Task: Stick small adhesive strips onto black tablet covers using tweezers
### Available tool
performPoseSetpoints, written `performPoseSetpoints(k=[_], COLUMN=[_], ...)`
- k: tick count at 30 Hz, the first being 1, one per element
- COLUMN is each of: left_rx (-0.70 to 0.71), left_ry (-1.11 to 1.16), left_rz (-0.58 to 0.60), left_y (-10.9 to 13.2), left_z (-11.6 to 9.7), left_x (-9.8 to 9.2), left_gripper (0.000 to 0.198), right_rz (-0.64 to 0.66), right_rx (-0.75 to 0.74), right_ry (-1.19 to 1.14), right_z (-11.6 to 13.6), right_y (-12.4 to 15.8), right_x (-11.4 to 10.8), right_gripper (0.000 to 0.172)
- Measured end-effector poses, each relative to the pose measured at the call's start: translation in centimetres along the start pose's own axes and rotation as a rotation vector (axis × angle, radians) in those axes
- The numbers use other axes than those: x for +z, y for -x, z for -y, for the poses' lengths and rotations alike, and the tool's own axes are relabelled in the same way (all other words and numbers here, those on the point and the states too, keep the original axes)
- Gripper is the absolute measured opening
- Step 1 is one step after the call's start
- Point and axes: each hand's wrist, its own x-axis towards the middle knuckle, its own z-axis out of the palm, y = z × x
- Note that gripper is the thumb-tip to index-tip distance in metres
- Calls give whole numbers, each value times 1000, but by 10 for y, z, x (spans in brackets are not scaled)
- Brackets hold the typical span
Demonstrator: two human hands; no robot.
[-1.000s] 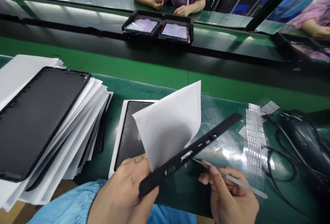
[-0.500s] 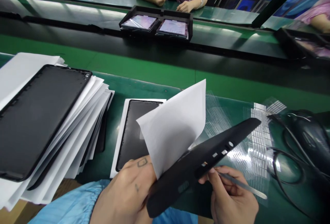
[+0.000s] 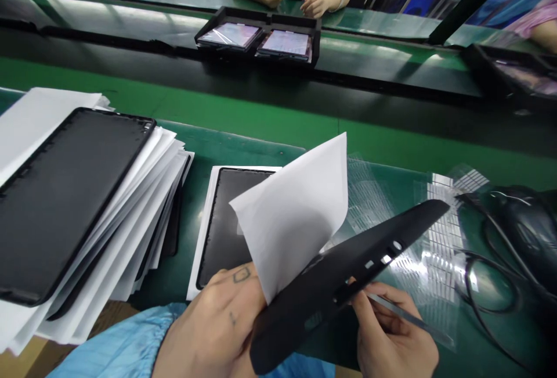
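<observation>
- Centrally, a black cover (image 3: 348, 267) was held aloft over the near part of the green table (image 3: 243, 146), tilted, its right end farther off than its left; small cutouts pierced the edge facing the right hand.
- Left hand (image 3: 217, 320): its grip pinched the near left end of the black cover; the fingertips were hidden.
- White sheet (image 3: 300, 209): it stood up behind the black cover, its lower corner running between cover and left hand.
- Right hand (image 3: 394, 331): its grip was pressed together on a slim metal tool (image 3: 402, 311), whose other end was hidden at the cutouts; whether the fingertips touched the cover could not be told.
- Second cover (image 3: 226, 227): it lay flat on a white backing sheet (image 3: 202, 233), left of the raised sheet and partly masked by it.
- Far left: a stack of white sheets (image 3: 130, 215) was interleaved with dark covers, a large cover (image 3: 78, 204) lying on top.
- Right: clear strips (image 3: 374, 198) and gridded strips (image 3: 441, 233) were spread on the table, with a looped black cable (image 3: 474, 302) near them.
- Far side: a black tray (image 3: 315, 47) contained two screened devices (image 3: 287, 43), before a co-worker's hands (image 3: 315, 5).
</observation>
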Motion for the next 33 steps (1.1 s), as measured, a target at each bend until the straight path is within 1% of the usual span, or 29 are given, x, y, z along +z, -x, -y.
performPoseSetpoints(k=[2,3,7,9,12,14,15,17,19,22,24,25,26,28,29,30,31,32,33], left_rx=[-22,-11,27,15,-29,-111,-156,-230,-282,-318,-303,-293,-285,-262,-252,-240,-230,-286,-332], left_ry=[35,28,-41,-47,-21,7,34,89,136,170,174,179,191,256,318,413,535,665,774], left_rz=[-29,-41,-33,-36,-75,-130,-163,-235,-315,-388,-402,-425,-473,-590,-651,-661,-699,-712,-749], left_y=[2,3,2,1,-1,0,0,2,4,6,2,-3,-10,-28,-38,-48,-56,-64,-69], left_z=[0,0,-4,-6,-5,-2,0,4,6,8,10,13,17,31,41,52,63,74,85], left_x=[1,1,-1,-2,-4,-5,-6,-6,-6,-5,-7,-9,-11,-17,-20,-23,-24,-25,-24], left_gripper=[17,16,26,28,21,20,23,30,33,31,23,20,19,24,30,35,38,40,40], right_rz=[-22,-21,21,7,-5,-4,1,-10,-10,-37,-71,-85,-81,-40,-6,27,67,126,189], right_rx=[-29,-41,-44,-21,-30,-43,-46,-13,22,35,24,20,15,9,9,10,21,51,93], right_ry=[-41,-53,-40,-43,-35,-24,-22,-36,-55,-141,-278,-363,-443,-568,-599,-614,-612,-586,-525], right_z=[0,-1,-1,-1,0,0,0,-1,-2,-5,-7,-7,-7,-7,-7,-7,-8,-9,-10], right_y=[0,1,2,3,3,4,4,5,7,7,6,4,1,-4,-7,-9,-10,-11,-9], right_x=[1,2,4,3,3,3,3,3,4,4,3,3,3,1,-1,-4,-7,-11,-15], right_gripper=[19,19,21,24,25,25,25,26,28,25,23,21,18,9,5,4,4,7,12])
